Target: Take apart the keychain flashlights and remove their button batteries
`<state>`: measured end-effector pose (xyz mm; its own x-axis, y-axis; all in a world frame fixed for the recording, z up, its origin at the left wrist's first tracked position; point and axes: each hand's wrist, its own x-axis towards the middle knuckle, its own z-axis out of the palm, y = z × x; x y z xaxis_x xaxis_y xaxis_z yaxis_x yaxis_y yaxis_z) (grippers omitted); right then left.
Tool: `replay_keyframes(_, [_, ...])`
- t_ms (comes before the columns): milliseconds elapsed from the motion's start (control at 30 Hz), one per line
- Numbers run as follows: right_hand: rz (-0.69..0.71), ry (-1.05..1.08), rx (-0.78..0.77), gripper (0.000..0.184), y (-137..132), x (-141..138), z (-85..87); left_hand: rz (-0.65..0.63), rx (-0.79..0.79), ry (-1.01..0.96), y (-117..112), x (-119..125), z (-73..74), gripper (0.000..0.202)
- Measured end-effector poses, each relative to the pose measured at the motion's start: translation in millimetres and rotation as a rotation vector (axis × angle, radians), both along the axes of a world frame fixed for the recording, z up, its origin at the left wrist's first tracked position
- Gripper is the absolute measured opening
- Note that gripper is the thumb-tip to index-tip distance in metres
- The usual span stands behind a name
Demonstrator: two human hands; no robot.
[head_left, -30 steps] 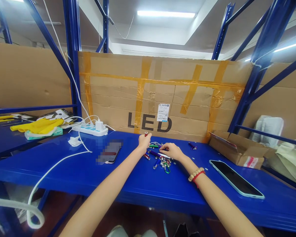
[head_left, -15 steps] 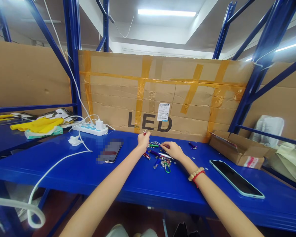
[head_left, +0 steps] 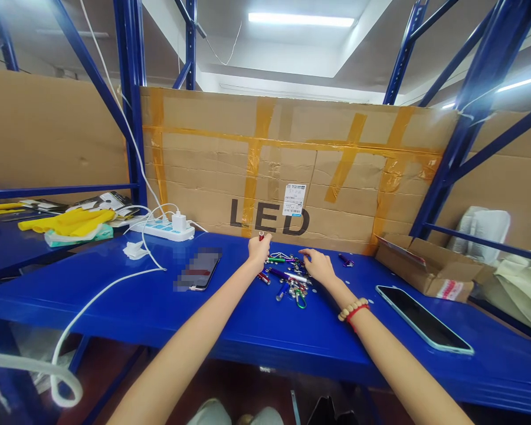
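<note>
My left hand (head_left: 259,252) is closed in a fist around a small red metal tube (head_left: 261,236), its end standing out above the fingers. Just to its right lies a loose pile of small tube-shaped keychains (head_left: 294,276) in purple, silver, blue, green and red, with metal clips and rings. A green carabiner clip (head_left: 301,301) sticks out at the near side, and a red tube (head_left: 264,277) lies below my left fist. My right hand (head_left: 319,265) hovers at the pile's right edge, index finger stretched left; nothing shows in it, though its lower fingers are partly hidden.
A purple keychain (head_left: 346,260) lies apart on the blue table (head_left: 248,330). A dark phone (head_left: 207,270) is at left, a teal-edged phone (head_left: 425,321) at right. A power strip (head_left: 161,229) with a white cable, an open carton (head_left: 429,268) and an LED-marked cardboard sheet (head_left: 203,171) surround the work area.
My right hand has drawn back slightly to the right from the pile, uncovering more of it, and its index finger has lifted. My left fist stays around the red tube.
</note>
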<state>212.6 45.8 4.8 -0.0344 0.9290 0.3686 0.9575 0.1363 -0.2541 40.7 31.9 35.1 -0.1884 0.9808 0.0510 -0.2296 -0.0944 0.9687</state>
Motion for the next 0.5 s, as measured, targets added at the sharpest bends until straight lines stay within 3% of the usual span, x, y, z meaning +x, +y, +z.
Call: replay_keyframes(500, [0.006, 0.009, -0.093, 0.024, 0.3, 6.8, -0.6, -0.005, 0.027, -0.015, 4.7, -1.4, -2.5, 0.032])
